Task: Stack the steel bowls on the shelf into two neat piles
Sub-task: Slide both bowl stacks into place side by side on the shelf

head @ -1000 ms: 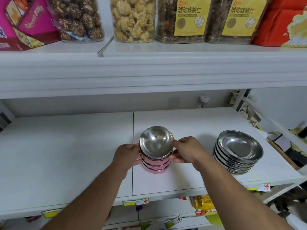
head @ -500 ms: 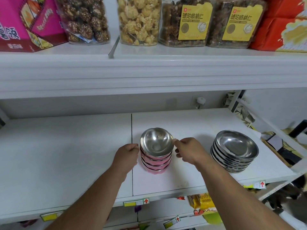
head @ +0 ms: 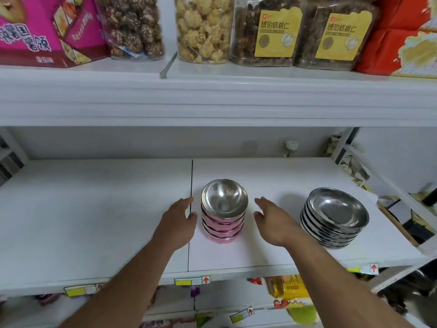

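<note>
Pink-sided bowl pile [head: 223, 213] on shelf [head: 94, 209] | left hand [head: 178, 221], right hand [head: 272, 221] flank it, spread, apart | steel bowl pile [head: 334, 217] right

Your single head camera looked forward and down at a white shelf [head: 94, 221] from close range, its wide lens bowing the upper shelf [head: 212, 100] across the top of frame. Both of your forearms reached in from the bottom edge. The view faced the shelving squarely, and took in the lower shelf's snack packets [head: 288, 290] beneath.
</note>
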`<action>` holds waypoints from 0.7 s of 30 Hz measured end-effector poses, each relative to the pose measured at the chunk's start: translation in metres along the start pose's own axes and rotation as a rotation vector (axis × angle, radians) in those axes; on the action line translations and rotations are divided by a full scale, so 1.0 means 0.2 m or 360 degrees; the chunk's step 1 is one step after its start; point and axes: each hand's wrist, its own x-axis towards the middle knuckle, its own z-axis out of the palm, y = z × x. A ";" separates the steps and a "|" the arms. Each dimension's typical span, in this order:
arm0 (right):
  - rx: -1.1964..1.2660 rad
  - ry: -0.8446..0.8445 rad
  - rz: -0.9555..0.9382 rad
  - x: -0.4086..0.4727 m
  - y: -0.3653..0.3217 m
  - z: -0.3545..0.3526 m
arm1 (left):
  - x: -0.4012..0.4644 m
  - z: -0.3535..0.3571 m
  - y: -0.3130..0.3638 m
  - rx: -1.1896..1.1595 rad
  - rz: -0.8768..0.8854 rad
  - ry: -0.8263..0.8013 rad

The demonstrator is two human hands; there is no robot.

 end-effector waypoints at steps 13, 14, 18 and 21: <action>-0.0003 -0.0099 -0.0259 -0.08 0.22 -0.13 | -0.16 0.09 0.21 0.0050 -0.0075 0.0167; 0.0044 -0.0082 -0.0263 -0.09 0.25 -0.14 | -0.17 0.10 0.22 0.0031 -0.0090 0.0192; 0.0401 -0.0015 -0.0201 -0.16 0.35 -0.17 | -0.23 0.14 0.23 -0.0121 -0.0194 0.0325; 0.0615 -0.0065 -0.0158 -0.20 0.37 -0.15 | -0.27 0.18 0.24 -0.0372 -0.0304 0.0368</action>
